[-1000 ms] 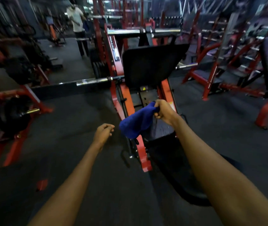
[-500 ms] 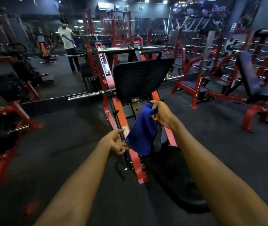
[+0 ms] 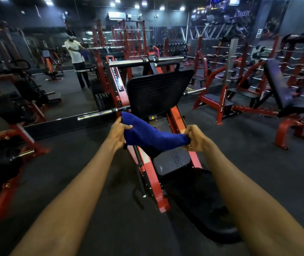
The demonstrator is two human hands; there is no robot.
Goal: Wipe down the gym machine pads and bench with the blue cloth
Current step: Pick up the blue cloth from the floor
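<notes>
Head view. The blue cloth [image 3: 151,137] hangs in the air near the centre of the frame, stretched between both hands. It is above the small black seat pad [image 3: 173,161] of the red-framed leg-press machine [image 3: 153,183] and does not appear to touch it.

The left hand [image 3: 117,133], at 9 o'clock of the cloth, pinches the raised left corner between thumb and fingers. The right hand [image 3: 195,138], at 3 o'clock, has its fingers curled round the bunched right end. Between them the fabric sags and folds, with a loose flap drooping toward 6 o'clock.

Handling, as a judgement: the cloth looks light, soft and limp, with no stiffness of its own. It should not slip from a pinch and will not be harmed by squeezing. Held by its ends it spreads open. For wiping it would be better folded or wadded into one palm, pressed flat against the padding.

The ribbed black footplate [image 3: 158,91] stands at 12 o'clock of the cloth. The long dark back pad [image 3: 203,209] lies at 5 o'clock, and a padded incline bench [image 3: 280,93] stands well apart at 2 o'clock. No pad shows contact with the cloth, so wiping appears not yet begun.

At 10 o'clock, far off, a standing person [image 3: 75,52] in a light shirt is visible, possibly a mirror reflection.
</notes>
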